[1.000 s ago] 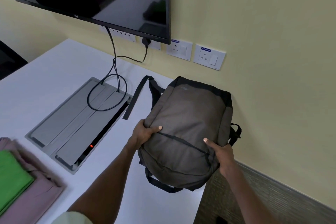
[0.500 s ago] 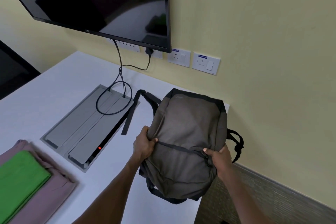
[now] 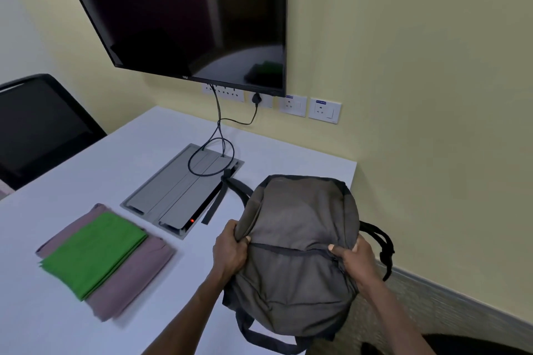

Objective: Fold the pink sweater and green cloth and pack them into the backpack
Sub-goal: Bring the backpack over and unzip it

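A grey-brown backpack (image 3: pixel 297 228) with black straps lies on the right end of the white table (image 3: pixel 121 158), its lower end hanging past the table's near edge. My left hand (image 3: pixel 230 251) pinches the fabric at its left side, by the front zip. My right hand (image 3: pixel 356 256) grips the right side at the zip's other end. The zip looks shut. To the left, a folded green cloth (image 3: pixel 92 251) rests on top of the folded pink sweater (image 3: pixel 132 274), flat on the table and apart from both hands.
A grey cable hatch (image 3: pixel 178 193) with a red light and looped black cables sits between the clothes and the backpack. A wall-mounted screen (image 3: pixel 187 14) hangs above. Wall sockets (image 3: pixel 324 109) are behind. A black chair (image 3: pixel 40 124) stands at the far left.
The view has lifted and swung left, so the folded clothes show in full. Both hands keep their grip on the backpack, bunching its fabric tighter at the zip.
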`<state>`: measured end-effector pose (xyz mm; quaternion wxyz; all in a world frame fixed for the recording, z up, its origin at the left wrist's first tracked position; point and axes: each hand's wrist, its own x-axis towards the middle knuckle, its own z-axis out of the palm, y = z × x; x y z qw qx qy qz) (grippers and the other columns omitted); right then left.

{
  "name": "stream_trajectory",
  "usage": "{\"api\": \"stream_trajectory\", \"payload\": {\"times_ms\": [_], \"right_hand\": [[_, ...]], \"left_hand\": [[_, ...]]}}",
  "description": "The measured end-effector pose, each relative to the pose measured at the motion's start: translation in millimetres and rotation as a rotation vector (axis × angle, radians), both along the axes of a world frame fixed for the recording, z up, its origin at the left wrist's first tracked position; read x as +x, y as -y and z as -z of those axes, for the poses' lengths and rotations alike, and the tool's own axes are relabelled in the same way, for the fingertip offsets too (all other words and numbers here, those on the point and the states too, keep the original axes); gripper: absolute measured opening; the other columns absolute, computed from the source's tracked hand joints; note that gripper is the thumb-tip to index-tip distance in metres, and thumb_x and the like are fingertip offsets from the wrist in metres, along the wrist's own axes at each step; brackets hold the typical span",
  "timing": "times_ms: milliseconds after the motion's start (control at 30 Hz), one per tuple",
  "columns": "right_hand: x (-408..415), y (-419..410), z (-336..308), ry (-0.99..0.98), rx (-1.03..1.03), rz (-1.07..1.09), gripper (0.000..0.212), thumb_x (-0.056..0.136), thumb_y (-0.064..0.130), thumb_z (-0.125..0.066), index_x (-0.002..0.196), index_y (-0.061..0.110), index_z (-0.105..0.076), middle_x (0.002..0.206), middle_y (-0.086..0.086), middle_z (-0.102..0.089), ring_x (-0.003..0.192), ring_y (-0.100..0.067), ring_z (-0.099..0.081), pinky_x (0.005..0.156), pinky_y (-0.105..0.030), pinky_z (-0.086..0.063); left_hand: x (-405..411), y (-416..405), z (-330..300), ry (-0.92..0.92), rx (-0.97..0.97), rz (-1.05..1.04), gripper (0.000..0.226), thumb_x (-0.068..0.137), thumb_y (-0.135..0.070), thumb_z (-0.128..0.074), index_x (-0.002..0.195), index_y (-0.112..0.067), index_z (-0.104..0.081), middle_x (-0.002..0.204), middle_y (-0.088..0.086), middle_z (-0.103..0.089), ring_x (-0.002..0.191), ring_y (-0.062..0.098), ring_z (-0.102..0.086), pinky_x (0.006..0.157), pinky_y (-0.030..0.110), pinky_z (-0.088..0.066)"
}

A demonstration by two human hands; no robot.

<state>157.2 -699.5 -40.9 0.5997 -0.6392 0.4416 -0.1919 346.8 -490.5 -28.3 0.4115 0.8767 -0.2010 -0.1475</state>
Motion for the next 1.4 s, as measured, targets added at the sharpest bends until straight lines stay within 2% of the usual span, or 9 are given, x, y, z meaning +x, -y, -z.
{"api": "stream_trajectory", "payload": {"times_ms": [267, 467, 633, 800, 933, 1000, 1100, 1267, 1400], "right_hand": [[-53, -82, -36, 0.033, -0.081, -0.006, 0.032, 0.077, 0.006, -0.078, 0.106, 0.013, -0.067, 0.101, -0.002, -0.073, 0.091, -0.023, -0.068, 0.082, -0.038, -0.055], [-68, -117, -59, 0.068, -0.111, -0.047, 0.031, 0.077, 0.009, -0.079, 0.106, 0.013, -0.067, 0.101, -0.003, -0.072, 0.093, -0.025, -0.068, 0.086, -0.042, -0.055], [-73, -135, -79, 0.123, -0.163, -0.122, 0.023, 0.079, 0.006, -0.076, 0.099, 0.016, -0.070, 0.097, 0.000, -0.074, 0.090, -0.022, -0.069, 0.081, -0.038, -0.055], [-70, -153, -89, 0.165, -0.163, -0.228, 0.026, 0.081, 0.006, -0.075, 0.103, 0.016, -0.068, 0.099, 0.000, -0.074, 0.091, -0.021, -0.069, 0.086, -0.042, -0.056], [-65, -177, -97, 0.211, -0.166, -0.308, 0.025, 0.083, 0.006, -0.074, 0.105, 0.014, -0.066, 0.098, 0.002, -0.071, 0.089, -0.016, -0.067, 0.070, -0.029, -0.052], [-59, -191, -101, 0.225, -0.177, -0.356, 0.023, 0.083, 0.006, -0.073, 0.103, 0.014, -0.066, 0.096, 0.003, -0.071, 0.087, -0.012, -0.066, 0.065, -0.023, -0.047], [-45, -218, -106, 0.256, -0.183, -0.438, 0.022, 0.083, 0.005, -0.071, 0.102, 0.015, -0.067, 0.096, 0.004, -0.073, 0.088, -0.012, -0.068, 0.069, -0.026, -0.049], [-11, -276, -116, 0.287, -0.199, -0.614, 0.024, 0.085, 0.004, -0.069, 0.106, 0.018, -0.068, 0.099, 0.008, -0.075, 0.092, -0.008, -0.070, 0.081, -0.032, -0.054], [26, -332, -117, 0.295, -0.221, -0.717, 0.022, 0.086, 0.006, -0.068, 0.105, 0.016, -0.067, 0.099, 0.007, -0.074, 0.091, -0.006, -0.068, 0.076, -0.025, -0.051]], "left_hand": [[-52, -90, -38, 0.000, -0.078, -0.034, 0.015, 0.089, -0.015, -0.065, 0.100, -0.017, -0.055, 0.089, -0.007, -0.060, 0.085, 0.018, -0.058, 0.076, 0.033, -0.045], [-76, -134, -63, 0.012, -0.118, -0.086, 0.014, 0.087, -0.016, -0.066, 0.096, -0.018, -0.056, 0.087, -0.003, -0.062, 0.081, 0.017, -0.057, 0.064, 0.031, -0.041], [-91, -160, -78, 0.014, -0.159, -0.167, 0.015, 0.083, -0.016, -0.068, 0.091, -0.021, -0.056, 0.086, -0.002, -0.064, 0.081, 0.019, -0.059, 0.074, 0.038, -0.048], [-107, -189, -88, 0.051, -0.173, -0.247, 0.017, 0.084, -0.014, -0.069, 0.094, -0.021, -0.057, 0.089, -0.003, -0.064, 0.082, 0.018, -0.058, 0.076, 0.039, -0.049], [-119, -221, -94, 0.071, -0.174, -0.321, 0.014, 0.087, -0.013, -0.068, 0.092, -0.020, -0.057, 0.089, -0.002, -0.063, 0.081, 0.016, -0.057, 0.067, 0.031, -0.044], [-124, -241, -95, 0.084, -0.173, -0.379, 0.014, 0.087, -0.014, -0.068, 0.095, -0.020, -0.059, 0.091, -0.005, -0.063, 0.083, 0.015, -0.058, 0.071, 0.033, -0.046], [-133, -277, -98, 0.079, -0.224, -0.457, 0.017, 0.087, -0.014, -0.067, 0.099, -0.023, -0.060, 0.094, -0.009, -0.065, 0.087, 0.013, -0.060, 0.072, 0.032, -0.046], [-142, -351, -108, 0.125, -0.290, -0.577, 0.011, 0.088, -0.013, -0.065, 0.086, -0.018, -0.056, 0.085, -0.001, -0.065, 0.080, 0.018, -0.060, 0.064, 0.032, -0.042], [-136, -414, -109, 0.133, -0.346, -0.670, 0.009, 0.089, -0.015, -0.066, 0.089, -0.019, -0.058, 0.086, -0.002, -0.066, 0.081, 0.018, -0.062, 0.070, 0.036, -0.047]]}}
